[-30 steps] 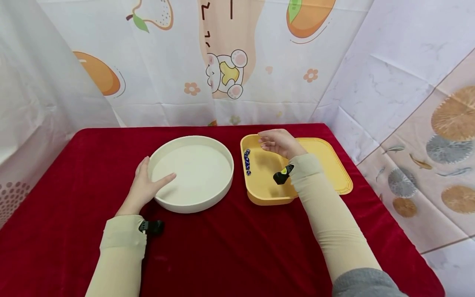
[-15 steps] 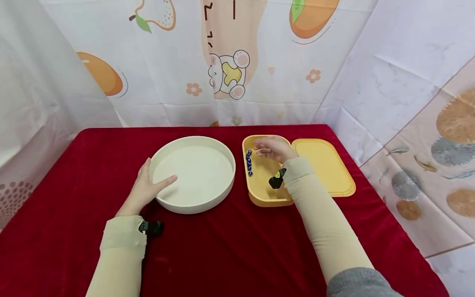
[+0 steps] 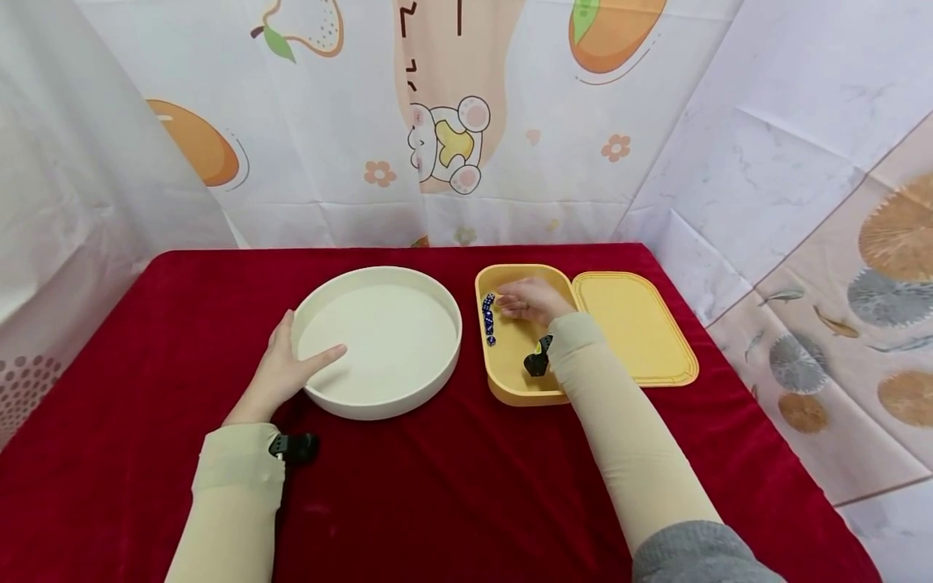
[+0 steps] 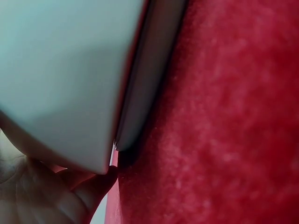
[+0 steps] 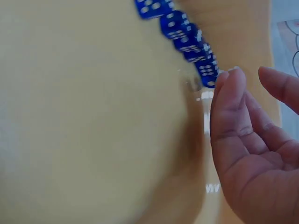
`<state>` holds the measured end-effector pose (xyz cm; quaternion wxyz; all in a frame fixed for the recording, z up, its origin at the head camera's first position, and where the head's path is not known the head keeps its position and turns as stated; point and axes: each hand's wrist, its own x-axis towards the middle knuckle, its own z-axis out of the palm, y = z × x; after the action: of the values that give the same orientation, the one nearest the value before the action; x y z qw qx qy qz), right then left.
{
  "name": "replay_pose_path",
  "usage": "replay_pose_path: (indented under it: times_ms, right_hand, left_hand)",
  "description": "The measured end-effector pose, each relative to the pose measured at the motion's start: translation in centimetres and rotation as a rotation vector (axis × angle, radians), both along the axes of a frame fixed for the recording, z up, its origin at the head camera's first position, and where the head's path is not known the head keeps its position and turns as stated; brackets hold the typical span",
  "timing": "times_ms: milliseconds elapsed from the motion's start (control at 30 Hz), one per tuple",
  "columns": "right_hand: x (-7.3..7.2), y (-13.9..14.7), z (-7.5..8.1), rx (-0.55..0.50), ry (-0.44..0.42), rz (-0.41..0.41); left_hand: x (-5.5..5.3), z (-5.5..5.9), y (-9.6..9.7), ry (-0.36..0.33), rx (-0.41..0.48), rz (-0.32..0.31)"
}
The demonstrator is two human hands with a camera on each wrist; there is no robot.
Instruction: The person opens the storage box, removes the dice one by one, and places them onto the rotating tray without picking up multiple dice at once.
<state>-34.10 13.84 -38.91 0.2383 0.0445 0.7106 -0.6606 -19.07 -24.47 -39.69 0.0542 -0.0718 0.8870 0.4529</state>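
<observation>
My left hand (image 3: 279, 368) rests at the left side of a round white tray (image 3: 408, 409). Its fingers lie along the outside of the wall, and the thumb sticks out straight over the tray floor. In the left wrist view part of the palm (image 4: 42, 196) shows against the tray wall (image 4: 70, 84). Inside a yellow rectangular box (image 3: 521, 398) is my right hand (image 3: 535, 301), holding nothing. A row of several blue dice (image 3: 488, 320) with white dots lines the box's left wall. In the right wrist view, loosely bent fingertips come right at the nearest die (image 5: 207, 70).
A flat yellow lid (image 3: 634, 328) lies on the red cloth (image 3: 408, 502), right beside the box. The round tray and the box stand side by side with a narrow strip of cloth between. Printed curtains (image 3: 321, 146) hang behind the table and along its sides.
My right hand has moved left and lower into the box, bringing its fingertips up to the row of dice. The left hand has stayed at the tray.
</observation>
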Motion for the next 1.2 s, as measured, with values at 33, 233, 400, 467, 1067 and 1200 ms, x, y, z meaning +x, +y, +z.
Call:
replay_pose_path:
  times_ms: [33,233,400,467,1067,1200]
  right_hand:
    - [0.0,0.0,-0.1,0.006,0.001,0.001]
    - [0.3,-0.1,-0.3,0.034,0.011,0.008]
    - [0.4,-0.4,-0.4,0.054,0.018,0.013]
    - [0.4,-0.5,-0.4,0.062,0.024,0.006]
    - [-0.6,-1.4,-2.1,0.079,0.138,-0.025]
    - [-0.5,-1.5,-2.1,0.130,0.145,0.009]
  left_hand:
    - [0.0,0.0,0.0,0.000,0.001,0.000]
    - [0.0,0.0,-0.2,-0.004,0.010,-0.008]
    - [0.0,-0.1,-0.5,-0.007,0.014,-0.032]
    - [0.0,-0.1,-0.6,-0.013,0.012,-0.044]
    - [0.5,-0.1,-1.6,-0.047,0.035,-0.138]
    - [0.6,-0.1,-1.6,-0.048,0.034,-0.140]
